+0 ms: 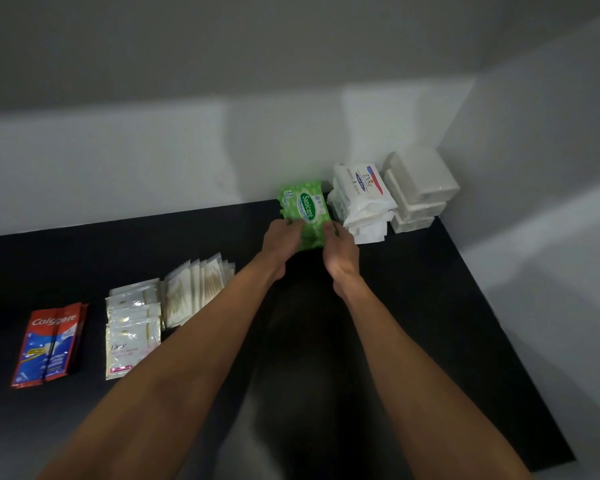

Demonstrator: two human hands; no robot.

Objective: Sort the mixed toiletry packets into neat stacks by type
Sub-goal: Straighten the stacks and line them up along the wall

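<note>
Our left hand and right hand meet at the far side of the black table, both grasping the near end of the green Sanicare wipes packets. The left fingers curl over the near left corner and the right fingers pinch the near right edge. The green packets lie flat close to the white wall, label up. Stepped edges on their left side suggest a stack of several, though we cannot count them from here.

Just to the right, almost touching, sits a stack of white Dove packs, its lower ones sticking out toward us. Beyond it, in the corner, stands a pile of plain white blocks.

To the left of our arms, well apart from the green stack, we see three more groups. The clear cotton swab packets are fanned out. The pale Dove sachets overlap just beside them. The red Colgate sachets lie farthest left.
</note>
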